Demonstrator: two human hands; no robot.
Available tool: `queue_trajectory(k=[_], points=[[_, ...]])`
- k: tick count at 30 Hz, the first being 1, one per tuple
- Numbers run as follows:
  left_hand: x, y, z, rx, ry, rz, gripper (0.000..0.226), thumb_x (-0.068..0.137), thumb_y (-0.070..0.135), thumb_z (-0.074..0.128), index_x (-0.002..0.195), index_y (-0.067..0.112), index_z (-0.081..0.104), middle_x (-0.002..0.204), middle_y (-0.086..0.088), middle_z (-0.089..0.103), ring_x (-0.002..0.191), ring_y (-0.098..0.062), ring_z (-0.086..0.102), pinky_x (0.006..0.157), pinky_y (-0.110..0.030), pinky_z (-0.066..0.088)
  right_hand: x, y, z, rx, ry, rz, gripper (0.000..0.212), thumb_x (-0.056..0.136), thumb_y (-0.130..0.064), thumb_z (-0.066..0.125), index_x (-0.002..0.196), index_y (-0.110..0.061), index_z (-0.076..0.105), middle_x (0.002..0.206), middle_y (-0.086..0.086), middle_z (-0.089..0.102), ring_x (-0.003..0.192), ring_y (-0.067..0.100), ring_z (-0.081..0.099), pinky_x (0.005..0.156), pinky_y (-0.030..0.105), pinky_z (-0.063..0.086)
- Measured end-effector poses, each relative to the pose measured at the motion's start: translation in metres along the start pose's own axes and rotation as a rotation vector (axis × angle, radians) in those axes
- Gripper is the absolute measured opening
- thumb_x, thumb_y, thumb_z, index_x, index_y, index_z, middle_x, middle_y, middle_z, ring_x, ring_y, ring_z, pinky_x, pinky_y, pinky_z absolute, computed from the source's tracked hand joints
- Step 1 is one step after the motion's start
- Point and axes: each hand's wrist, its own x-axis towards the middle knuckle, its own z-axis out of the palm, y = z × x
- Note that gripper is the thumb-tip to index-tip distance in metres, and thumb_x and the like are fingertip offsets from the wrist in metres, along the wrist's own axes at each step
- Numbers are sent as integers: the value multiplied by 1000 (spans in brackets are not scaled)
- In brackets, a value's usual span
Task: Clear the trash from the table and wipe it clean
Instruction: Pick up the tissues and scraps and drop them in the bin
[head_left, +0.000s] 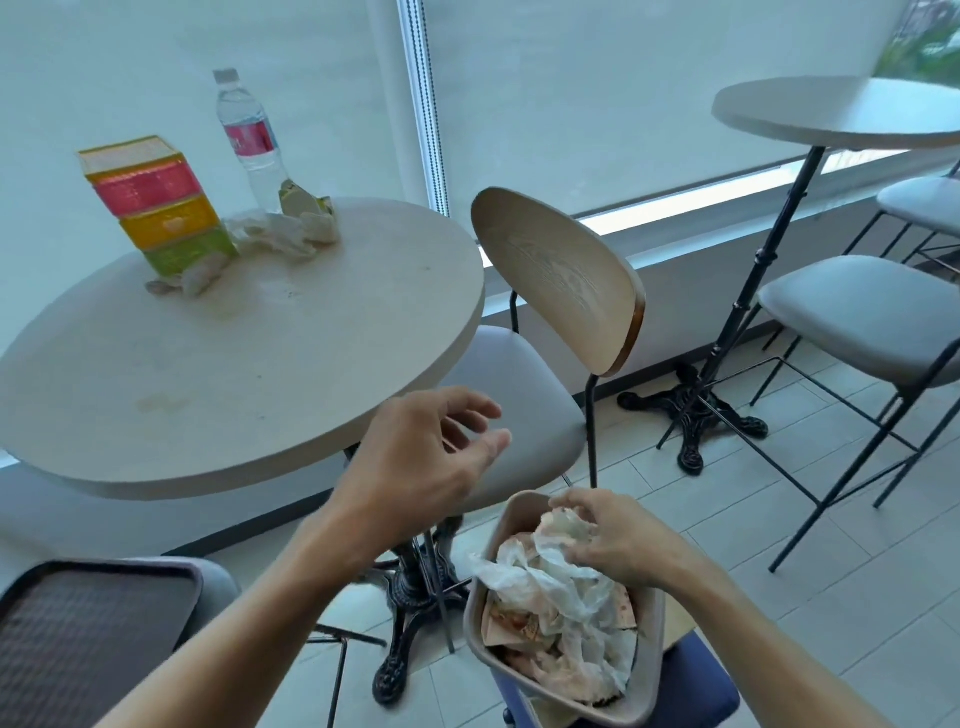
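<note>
Up-left across the table (260, 374), beyond the spread, empty left hand (415, 457): tissues (280, 231). Right hand (618, 540), farther, pressing trash (561, 587) into bin (649, 670).

right grip (618, 540) pressing trash (566, 587) into bin (647, 691) | left grip (436, 452) empty

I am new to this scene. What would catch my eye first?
Two hands in the foreground: the right hand presses crumpled paper into a full bin, the left hand hovers open beside the table. At the table's far side stand bright stacked boxes, a bottle and tissues.
</note>
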Motion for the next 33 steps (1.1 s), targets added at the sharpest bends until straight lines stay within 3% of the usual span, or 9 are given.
queue_trajectory(k=[2, 4, 7, 12, 15, 20, 26, 29, 33], points=[[2, 6, -23, 51, 6, 43, 13, 84, 33, 73, 96, 31, 72, 84, 14, 70, 76, -1, 65, 67, -14, 53, 0, -2, -6, -65, -6, 7, 70, 80, -21, 73, 141, -36, 44, 138, -6, 50, 121, 11, 51, 93, 20, 44], [7, 6, -50, 98, 31, 67, 11, 84, 33, 73, 95, 32, 72, 82, 15, 70, 76, -1, 65, 66, -14, 52, 3, -13, -18, -66, 13, -8, 74, 81, -26, 74, 145, -38, 38, 141, -5, 44, 119, 9, 49, 97, 20, 41], [22, -2, -91, 169, 115, 74, 12, 83, 36, 73, 95, 33, 72, 81, 16, 71, 77, 0, 65, 68, -16, 53, 7, -39, -38, -47, 58, -77, 68, 83, -36, 72, 142, -44, 39, 133, -7, 49, 91, -3, 50, 86, 17, 41], [57, -29, -155, 319, 226, 55, 13, 83, 36, 74, 94, 29, 73, 86, 14, 70, 82, -1, 64, 74, -24, 52, 6, -92, -64, 44, 132, -171, 49, 86, -43, 69, 131, -49, 49, 113, -20, 55, 96, 3, 57, 93, 26, 47], [82, -60, -187, 403, 253, -42, 14, 83, 32, 74, 94, 25, 73, 87, 6, 70, 83, -9, 64, 76, -28, 49, 3, -128, -74, 108, 197, -262, 38, 86, -41, 69, 122, -49, 56, 107, -16, 61, 77, 3, 61, 80, 25, 55], [115, -115, -226, 538, 275, -227, 30, 84, 37, 70, 110, 22, 71, 115, -7, 69, 106, -29, 63, 89, -38, 51, 5, -187, -82, 181, 241, -386, 30, 86, -39, 68, 115, -46, 61, 103, -14, 65, 76, 11, 64, 77, 28, 58], [138, -155, -234, 555, 197, -367, 53, 92, 62, 48, 130, 27, 59, 139, -9, 55, 125, -30, 52, 102, -40, 42, 32, -238, -74, 189, 247, -442, 23, 88, -38, 68, 109, -44, 65, 97, -16, 67, 74, 3, 64, 74, 23, 55], [144, -164, -234, 543, 165, -350, 49, 96, 56, 45, 130, 24, 59, 135, -10, 58, 119, -29, 55, 98, -37, 44, 53, -260, -69, 184, 241, -439, 21, 89, -33, 68, 109, -40, 66, 95, -14, 67, 73, 4, 65, 70, 21, 54], [151, -177, -239, 449, 213, -278, 28, 94, 42, 59, 106, 21, 72, 111, -9, 69, 95, -26, 62, 81, -31, 49, 89, -287, -63, 141, 253, -437, 18, 88, -31, 68, 105, -36, 68, 94, -12, 68, 69, 2, 63, 64, 16, 46]])
